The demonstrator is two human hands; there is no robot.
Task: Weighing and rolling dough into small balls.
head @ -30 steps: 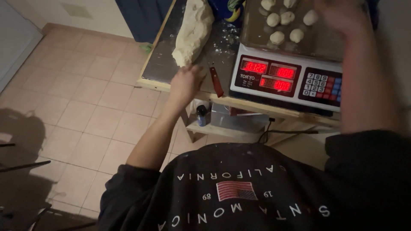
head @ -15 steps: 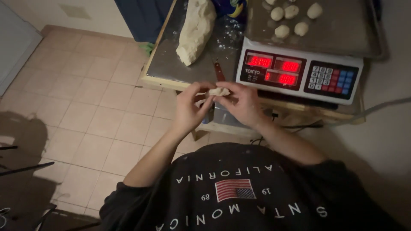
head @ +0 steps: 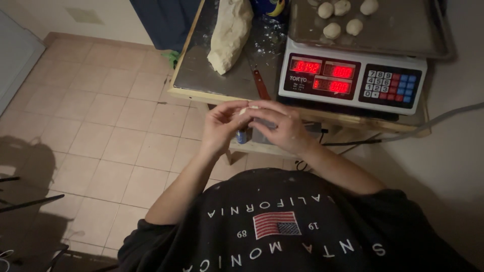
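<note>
Over the tiled floor at nine o'clock, the left hand is curled in front of the counter's near edge, its fingertips closed on a small piece of dough that sits at about two o'clock from its palm. The same piece lies at about ten o'clock from the right hand, whose fingers fold over it from the other side, so both hands pinch it between them and only a pale sliver shows. Up at twelve o'clock from the hands, a long loaf-shaped mass of dough rests on the floured metal counter, with a red-handled knife just to its right. Farther right stands a digital scale with red lit displays and a keypad. A metal tray rests on top of the scale, and five small dough balls lie grouped near its far-left corner, well apart from the hands.
</note>
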